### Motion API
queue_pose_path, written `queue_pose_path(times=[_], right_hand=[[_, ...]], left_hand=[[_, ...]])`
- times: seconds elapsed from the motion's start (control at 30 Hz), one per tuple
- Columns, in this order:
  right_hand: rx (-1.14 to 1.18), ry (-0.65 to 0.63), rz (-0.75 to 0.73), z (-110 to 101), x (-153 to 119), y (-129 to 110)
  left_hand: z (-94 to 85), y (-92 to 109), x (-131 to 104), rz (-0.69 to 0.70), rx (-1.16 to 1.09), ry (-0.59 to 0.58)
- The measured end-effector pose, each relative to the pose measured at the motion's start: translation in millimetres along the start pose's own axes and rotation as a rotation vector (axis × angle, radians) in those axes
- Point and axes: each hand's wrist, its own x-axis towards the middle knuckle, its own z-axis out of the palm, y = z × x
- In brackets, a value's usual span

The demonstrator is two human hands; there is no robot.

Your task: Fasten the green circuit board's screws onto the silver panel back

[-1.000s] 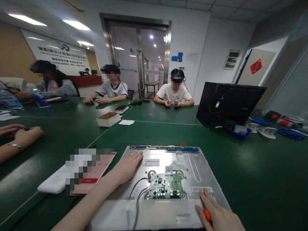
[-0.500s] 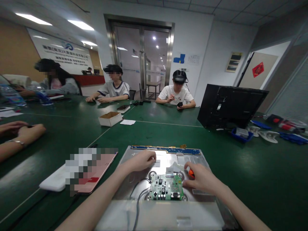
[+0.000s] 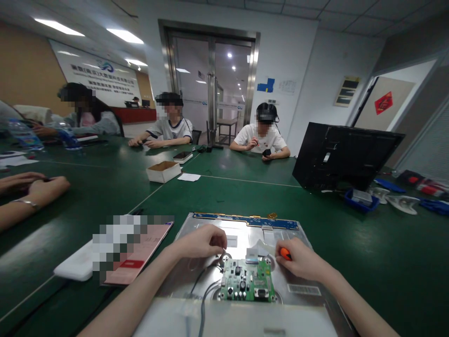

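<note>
A bare metal display panel [image 3: 196,234] lies in front of me, with a green circuit board [image 3: 248,281] on its middle and a narrow blue circuit strip [image 3: 245,221] along the far edge. My left hand [image 3: 205,241] is curled, fingertips together at the board's far left corner; whatever they pinch is hidden. Grey and black cables [image 3: 203,299] run from the board's left side. In my closed right hand [image 3: 298,257] is a screwdriver, its orange handle end [image 3: 286,253] showing in the fist beside the board's far right corner; its shaft is hidden.
Left of the panel are a pink phone-like slab [image 3: 140,252] and a white device [image 3: 75,262]. A small open box [image 3: 163,173] stands farther off. At the right are a black monitor housing [image 3: 343,154] and a blue tray [image 3: 361,201]. Other people sit around the table.
My left hand has come down to the board's far left corner from the panel's middle. My right hand has drawn slightly away from the board and closed more around the screwdriver.
</note>
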Motion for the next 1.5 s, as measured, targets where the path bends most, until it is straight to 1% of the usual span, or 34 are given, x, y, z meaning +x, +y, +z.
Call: queue_pose_path(times=[0.1, 0.27, 0.4, 0.5, 0.63, 0.8, 0.87, 0.97, 1.2, 1.37, 1.5], right_hand=[[-0.022, 0.056, 0.041, 2.6, -5.8, 1.4], [-0.014, 0.077, 0.035, -1.4, -2.5, 8.8], [0.011, 0.092, 0.022, -3.7, -0.9, 12.7], [0.017, 0.107, 0.000, -3.4, -1.4, 13.2], [0.018, 0.128, 0.008, -1.7, -1.3, 12.8], [0.004, 0.154, 0.025, -1.2, -0.9, 12.3], [0.001, 0.157, 0.035, -2.1, -1.2, 11.6], [-0.002, 0.157, 0.064, -3.4, -1.3, 9.9], [-0.083, 0.164, 0.146, -0.8, 2.2, 5.8], [-0.179, 0.113, 0.143, -3.3, 11.6, 2.0], [-0.252, 0.078, 0.125, -9.3, 27.5, -7.2]], left_hand=[[-2.5, -0.9, -0.4, -0.015, 0.021, 0.005], [-0.8, -2.9, -1.0, -0.043, 0.030, -0.012], [1.2, -6.8, 1.3, -0.052, 0.046, 0.017], [1.7, -9.8, 5.2, -0.045, 0.091, 0.085], [2.0, -11.0, 8.8, -0.052, 0.137, 0.196], [-3.2, -12.8, 6.7, -0.044, 0.168, 0.274], [-6.2, -13.7, 4.9, -0.044, 0.177, 0.268], [-8.2, -13.7, 2.6, -0.030, 0.179, 0.222], [-2.6, -12.7, 2.3, -0.031, 0.200, 0.168], [1.3, -9.0, 3.4, -0.003, 0.246, 0.178], [5.9, -5.8, 5.1, 0.010, 0.294, 0.208]])
